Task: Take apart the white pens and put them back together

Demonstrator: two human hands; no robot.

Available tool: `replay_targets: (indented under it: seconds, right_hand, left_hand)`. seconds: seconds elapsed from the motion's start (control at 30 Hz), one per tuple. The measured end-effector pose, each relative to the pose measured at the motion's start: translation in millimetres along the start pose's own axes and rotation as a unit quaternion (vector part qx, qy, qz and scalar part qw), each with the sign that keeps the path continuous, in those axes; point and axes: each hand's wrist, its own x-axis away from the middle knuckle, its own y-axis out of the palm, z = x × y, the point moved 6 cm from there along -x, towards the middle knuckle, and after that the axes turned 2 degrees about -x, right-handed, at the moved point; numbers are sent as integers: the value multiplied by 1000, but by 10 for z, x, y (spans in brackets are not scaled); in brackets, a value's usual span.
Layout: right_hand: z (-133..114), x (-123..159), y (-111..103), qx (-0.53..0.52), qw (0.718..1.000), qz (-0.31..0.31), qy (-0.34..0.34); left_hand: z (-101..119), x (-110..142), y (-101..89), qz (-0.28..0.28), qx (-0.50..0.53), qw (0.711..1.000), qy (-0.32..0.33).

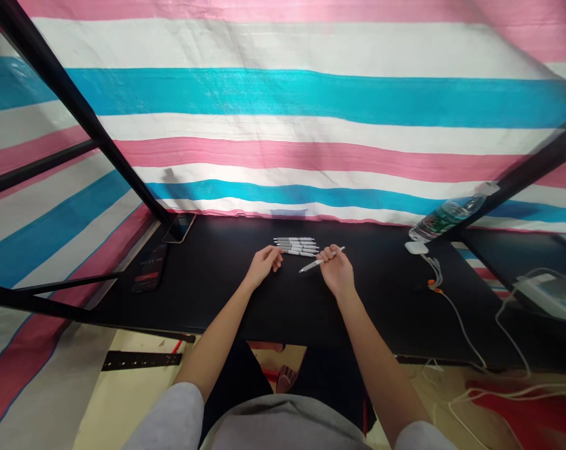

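A striped pink, white and blue tarp [283, 94] walls off the room around a black counter [207, 294]. A water bottle [446, 214] lies at the far right (its label is too small to read), near a white charger [416, 247], and a phone [179, 228] sits at the far left. The right hand [336, 270] is closed around a white pen [318, 260], held diagonally; the left hand [264, 265], half-open and holding nothing, rests just beside a tidy row of white pens [296, 246].

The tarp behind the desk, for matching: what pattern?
The tarp shows pink, white and blue horizontal stripes; head view.
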Motion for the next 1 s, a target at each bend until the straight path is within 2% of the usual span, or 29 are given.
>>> replay_targets:
  seconds: [0.2,0.47,0.73,1.0]
  right_hand:
    - [-88,48,36,-31,999,4,-10]
    - [-103,40,31,15,1000,5,-26]
    - [-69,33,43,20,1000,0,-14]
    - [56,9,41,159,987,-4,-15]
  left_hand:
    - [14,3,12,-7,5,1000,-7]
    - [-5,-2,7,-9,-8,1000,-9]
    - [-17,3,7,-19,-31,999,-3]
    - [-4,4,18,-19,-43,999,-2]
